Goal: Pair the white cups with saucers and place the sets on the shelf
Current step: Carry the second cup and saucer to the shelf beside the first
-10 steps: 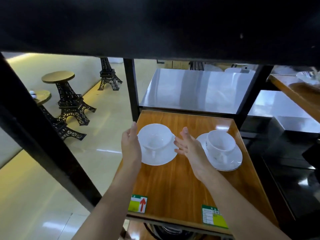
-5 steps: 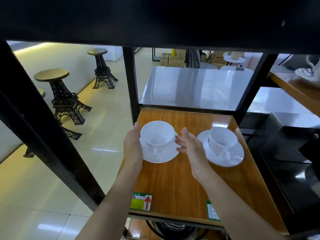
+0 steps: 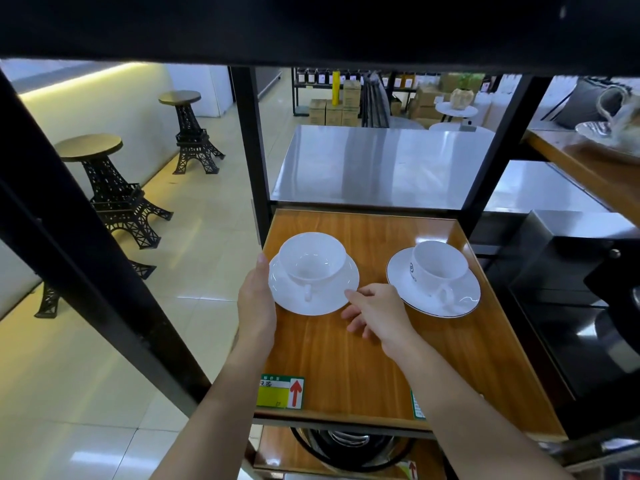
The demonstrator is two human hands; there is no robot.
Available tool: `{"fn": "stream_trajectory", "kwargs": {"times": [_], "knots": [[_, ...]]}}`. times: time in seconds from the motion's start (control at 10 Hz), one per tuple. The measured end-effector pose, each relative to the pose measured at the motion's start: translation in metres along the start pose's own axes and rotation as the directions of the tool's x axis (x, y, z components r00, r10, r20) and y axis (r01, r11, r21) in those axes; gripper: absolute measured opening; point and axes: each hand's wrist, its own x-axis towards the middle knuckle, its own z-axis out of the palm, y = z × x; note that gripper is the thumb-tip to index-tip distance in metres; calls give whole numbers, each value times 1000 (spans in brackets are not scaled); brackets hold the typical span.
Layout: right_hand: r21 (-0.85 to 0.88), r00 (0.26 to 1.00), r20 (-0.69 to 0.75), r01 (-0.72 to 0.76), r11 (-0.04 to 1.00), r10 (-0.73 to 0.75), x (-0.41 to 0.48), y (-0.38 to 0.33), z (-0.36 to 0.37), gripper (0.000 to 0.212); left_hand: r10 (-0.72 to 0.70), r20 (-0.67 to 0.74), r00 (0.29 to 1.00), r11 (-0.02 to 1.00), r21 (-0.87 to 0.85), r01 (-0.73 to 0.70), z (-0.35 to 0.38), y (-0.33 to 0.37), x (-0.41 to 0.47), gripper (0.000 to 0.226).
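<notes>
Two white cup-and-saucer sets stand on the wooden shelf [image 3: 346,358]. The left cup [image 3: 311,259] sits in its saucer [image 3: 313,303], handle toward me. The right cup [image 3: 438,266], with a small dark logo, rests on a dark-rimmed saucer [image 3: 429,299]. My left hand [image 3: 256,303] lies flat against the left saucer's left rim, at the shelf's left edge. My right hand [image 3: 377,311] rests on the shelf between the two sets, fingers loosely curled, index fingertip touching the left saucer's front-right rim. Neither hand lifts anything.
A black shelf board [image 3: 311,26] hangs low overhead, and black frame posts [image 3: 251,147] stand at the shelf's corners. Behind is a steel tabletop [image 3: 381,164]. A wooden shelf [image 3: 588,168] with glassware is at right, tower-shaped stools [image 3: 114,192] at left.
My right hand has drawn back from beside the left cup and curled its fingers, leaving the index on the saucer rim. My left hand stays at the left rim. The view has tilted up.
</notes>
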Motion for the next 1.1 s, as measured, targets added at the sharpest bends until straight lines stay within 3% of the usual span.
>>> {"fn": "stream_trajectory", "kwargs": {"times": [0.3, 0.6, 0.8, 0.9, 1.1], "knots": [[57, 996, -78, -29, 998, 34, 9, 0, 1, 7, 14, 244, 970, 996, 82, -35, -2, 6, -9, 57], [66, 1000, -17, 6, 998, -5, 1, 6, -7, 10, -35, 182, 983, 999, 28, 30, -8, 5, -8, 61], [39, 993, -65, 99, 994, -97, -24, 17, -29, 9, 288, 151, 946, 922, 221, -316, -15, 3, -25, 58], [42, 994, -14, 113, 993, -113, -42, 18, -47, 10, 370, 183, 911, 860, 304, -411, -18, 12, -39, 61], [-20, 959, -51, 278, 960, -279, -93, 10, -90, 7, 578, 188, 794, 675, 436, -595, -24, 46, -97, 57]]}}
